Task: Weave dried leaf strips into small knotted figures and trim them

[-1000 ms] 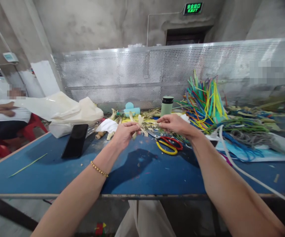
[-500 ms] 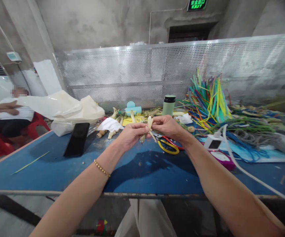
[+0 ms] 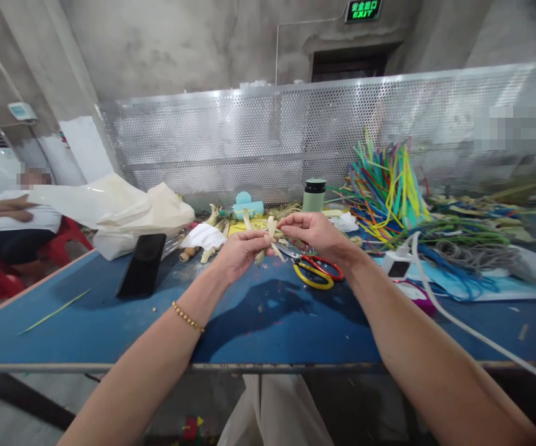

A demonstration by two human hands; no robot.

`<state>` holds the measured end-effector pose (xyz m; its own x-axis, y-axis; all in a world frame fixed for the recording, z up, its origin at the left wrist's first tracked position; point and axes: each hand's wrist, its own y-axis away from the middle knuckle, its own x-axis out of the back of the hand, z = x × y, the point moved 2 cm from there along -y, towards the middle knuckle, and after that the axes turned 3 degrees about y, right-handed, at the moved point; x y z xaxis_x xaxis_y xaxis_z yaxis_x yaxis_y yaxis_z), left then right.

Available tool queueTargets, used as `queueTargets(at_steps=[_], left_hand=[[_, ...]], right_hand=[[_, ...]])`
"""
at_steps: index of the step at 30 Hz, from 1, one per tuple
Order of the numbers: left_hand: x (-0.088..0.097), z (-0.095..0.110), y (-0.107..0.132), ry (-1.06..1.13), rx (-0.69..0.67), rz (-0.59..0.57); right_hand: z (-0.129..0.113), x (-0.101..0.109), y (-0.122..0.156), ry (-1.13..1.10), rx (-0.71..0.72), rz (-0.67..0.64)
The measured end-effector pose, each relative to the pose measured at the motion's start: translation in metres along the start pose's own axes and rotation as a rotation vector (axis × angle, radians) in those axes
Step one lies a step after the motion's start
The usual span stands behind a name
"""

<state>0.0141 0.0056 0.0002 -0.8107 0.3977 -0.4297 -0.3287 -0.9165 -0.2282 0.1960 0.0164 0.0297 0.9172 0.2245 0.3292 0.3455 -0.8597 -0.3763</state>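
My left hand (image 3: 240, 251) and my right hand (image 3: 309, 230) meet above the blue table (image 3: 110, 322), both pinched on a small pale piece of dried husk strips (image 3: 270, 238) held between them. Its loose ends stick up and down past my fingers. A gold bead bracelet (image 3: 187, 317) sits on my left wrist. Just beneath my right hand lie scissors (image 3: 317, 272) with red and yellow handles.
A black phone (image 3: 142, 264) lies left of my hands beside a cream plastic bag (image 3: 119, 210). A green flask (image 3: 314, 196), a teal bottle (image 3: 244, 208), husk scraps and a pile of coloured strips (image 3: 389, 186) lie behind. A white cable (image 3: 458, 322) crosses right. A person sits far left.
My right hand came left from the husk pile to join my left hand on the husk piece; both hands have since lifted slightly.
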Motion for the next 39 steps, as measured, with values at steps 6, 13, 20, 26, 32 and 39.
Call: queueTargets(at_steps=[6,13,20,26,32,39], left_hand=[[-0.005,-0.01,0.0,-0.059,-0.032,-0.135],[-0.008,-0.009,0.001,-0.106,-0.057,-0.108],[0.007,-0.005,-0.007,-0.043,-0.064,0.114],[0.014,-0.002,-0.011,0.034,-0.065,0.205],[0.009,-0.003,-0.009,0.019,-0.057,0.182],[0.013,-0.002,-0.01,0.013,-0.051,0.237]], right_hand=[[-0.003,-0.007,0.003,-0.139,-0.03,-0.062],[-0.006,-0.006,0.003,-0.044,0.0,-0.041],[-0.004,0.011,-0.002,0.458,0.052,0.245],[-0.002,0.002,0.003,0.469,-0.051,-0.092],[0.015,-0.024,-0.004,0.358,0.017,-0.098],[0.011,-0.013,-0.004,0.011,-0.037,0.092]])
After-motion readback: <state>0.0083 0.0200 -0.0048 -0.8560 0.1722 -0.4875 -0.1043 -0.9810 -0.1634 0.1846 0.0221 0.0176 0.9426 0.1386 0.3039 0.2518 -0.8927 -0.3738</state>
